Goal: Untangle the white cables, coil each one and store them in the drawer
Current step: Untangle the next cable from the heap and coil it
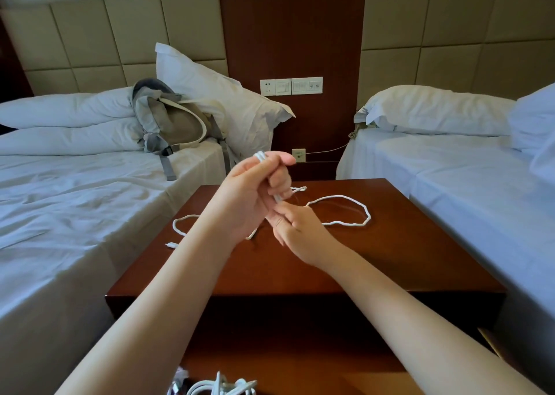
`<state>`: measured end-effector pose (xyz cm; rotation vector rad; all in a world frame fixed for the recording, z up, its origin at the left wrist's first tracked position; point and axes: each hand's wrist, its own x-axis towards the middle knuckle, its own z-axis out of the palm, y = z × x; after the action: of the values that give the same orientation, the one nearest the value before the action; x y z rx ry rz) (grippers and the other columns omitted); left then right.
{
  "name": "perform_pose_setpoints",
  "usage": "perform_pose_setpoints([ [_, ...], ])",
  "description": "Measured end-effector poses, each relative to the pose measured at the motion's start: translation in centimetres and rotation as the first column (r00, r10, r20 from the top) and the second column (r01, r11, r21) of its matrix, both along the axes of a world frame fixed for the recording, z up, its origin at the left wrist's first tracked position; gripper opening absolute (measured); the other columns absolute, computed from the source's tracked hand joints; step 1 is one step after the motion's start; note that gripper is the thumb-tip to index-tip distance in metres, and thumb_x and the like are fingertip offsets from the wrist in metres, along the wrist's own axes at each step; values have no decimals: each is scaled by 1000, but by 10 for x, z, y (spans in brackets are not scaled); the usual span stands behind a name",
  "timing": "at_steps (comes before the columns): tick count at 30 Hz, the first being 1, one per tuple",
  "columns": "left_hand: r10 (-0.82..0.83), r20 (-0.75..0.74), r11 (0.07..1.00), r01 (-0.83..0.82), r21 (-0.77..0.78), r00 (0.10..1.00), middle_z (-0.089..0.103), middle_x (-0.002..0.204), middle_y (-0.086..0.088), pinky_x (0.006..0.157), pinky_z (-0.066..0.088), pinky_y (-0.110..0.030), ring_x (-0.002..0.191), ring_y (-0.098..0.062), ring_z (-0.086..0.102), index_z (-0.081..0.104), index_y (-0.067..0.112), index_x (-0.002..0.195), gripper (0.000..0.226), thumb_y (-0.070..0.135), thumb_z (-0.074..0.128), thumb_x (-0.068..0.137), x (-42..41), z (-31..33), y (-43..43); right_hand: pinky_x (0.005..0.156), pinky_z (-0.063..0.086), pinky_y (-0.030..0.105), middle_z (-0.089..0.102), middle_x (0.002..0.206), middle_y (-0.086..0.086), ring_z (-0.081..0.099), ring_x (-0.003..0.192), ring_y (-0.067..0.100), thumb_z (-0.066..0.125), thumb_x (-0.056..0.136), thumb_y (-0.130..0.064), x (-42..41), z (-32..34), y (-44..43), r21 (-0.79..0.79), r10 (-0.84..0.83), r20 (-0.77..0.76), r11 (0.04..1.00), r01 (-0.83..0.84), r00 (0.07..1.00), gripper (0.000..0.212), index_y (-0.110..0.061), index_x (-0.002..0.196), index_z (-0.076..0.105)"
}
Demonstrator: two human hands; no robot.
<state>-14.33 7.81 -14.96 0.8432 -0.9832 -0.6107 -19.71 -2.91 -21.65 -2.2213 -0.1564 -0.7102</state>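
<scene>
Just above the middle of the table (390, 268), grips with the left hand (255, 190) a tight bundle of white cable (260, 156), fingers curled round it, smooth rounded loops poking out over the fist. Pinches with the right hand (295, 229), directly beneath, the thin strand leaving that bundle.

Behind and beside the hands, flat on the table, a slack cable (345, 211): matte, ropy, kinked into one wide loop toward the table's right side and a narrower bend toward its left, ending in a small plug (171, 245) close to the left edge. Cannot tell whether joined to the bundle.

Tabletop of glossy reddish-brown wood, square, with crisp edges and a broad band of bare polish between the cable and the near edge.

Below the table's near edge, an open drawer (300, 376), with coiled cables (222, 387) in glossy white curls at its left.

Tight against the table's left side, a bed (75, 199) in creased white sheets, carrying a soft grey backpack (174, 121); hard by the right side, another bed (450, 169), smoother.
</scene>
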Motion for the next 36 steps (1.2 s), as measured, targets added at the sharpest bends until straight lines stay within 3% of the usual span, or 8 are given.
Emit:
perform_pose_setpoints([
  [2, 210, -40, 978, -210, -7, 977, 47, 52, 4, 53, 41, -19, 49, -6, 41, 57, 6, 83, 31, 11, 32, 100, 8, 1, 2, 58, 39, 30, 46, 52, -11, 45, 51, 6, 44, 100, -28, 4, -7, 1, -42, -15, -44, 999, 13, 999, 21, -28, 104, 65],
  [8, 622, -83, 783, -618, 71, 778, 60, 55, 4, 63, 44, -24, 59, -10, 55, 58, 7, 80, 31, 10, 36, 100, 34, -14, 4, 56, 35, 31, 41, 53, -16, 41, 53, 6, 52, 96, -29, 8, -14, -4, -253, -113, 24, 961, 115, 993, 35, -30, 62, 44],
  [13, 850, 435, 351, -935, -50, 296, 59, 66, 7, 66, 46, -20, 60, -5, 55, 55, 21, 71, 32, 10, 40, 98, 28, -24, 3, 62, 30, 29, 28, 50, -16, 36, 54, 13, 56, 90, -29, 11, -14, -10, -334, -300, 260, 864, 377, 918, 36, -24, 59, 38],
  [18, 589, 803, 268, -959, -92, 88, 64, 85, -11, 74, 42, -20, 80, -21, 56, 62, -1, 83, 29, 12, 40, 98, 28, -29, 3, 62, 30, 29, 39, 60, -16, 36, 57, 9, 52, 91, -37, 15, -15, -27, -214, -425, 435, 807, 550, 794, 31, -24, 64, 45],
  [24, 253, 957, 262, -962, 76, 145, 54, 84, -15, 69, 35, -31, 80, -29, 50, 50, 5, 84, 27, 19, 34, 100, 18, -31, -8, 69, 36, 29, 60, 75, -1, 54, 71, 18, 48, 91, -34, 11, -10, -38, -214, -449, 551, 739, 639, 704, 30, -17, 89, 71],
  [27, 357, 831, 427, -866, 261, 427, 49, 57, 1, 56, 33, -28, 56, -16, 46, 51, 12, 62, 43, 27, 38, 99, 15, -32, -8, 68, 38, 32, 60, 74, 1, 54, 70, 21, 53, 92, -27, 5, -4, -43, -288, -399, 654, 654, 699, 643, 21, -15, 90, 71],
  [31, 125, 470, 724, -405, 559, 874, 33, 37, 2, 43, 23, -22, 35, -10, 27, 55, 4, 64, 48, 29, 35, 100, 8, -29, -5, 70, 42, 36, 62, 75, 3, 58, 70, 24, 55, 92, -24, 1, 1, -51, -328, -349, 699, 619, 713, 624, 19, -14, 93, 71],
  [36, -304, 216, 763, 102, 638, 928, 32, 38, 6, 42, 26, -18, 38, -9, 25, 51, 5, 65, 38, 22, 35, 95, 8, -25, 3, 70, 42, 35, 62, 74, 1, 58, 69, 22, 43, 97, -31, -4, 5, -53, -379, -277, 645, 694, 613, 713, 33, -12, 94, 70],
])
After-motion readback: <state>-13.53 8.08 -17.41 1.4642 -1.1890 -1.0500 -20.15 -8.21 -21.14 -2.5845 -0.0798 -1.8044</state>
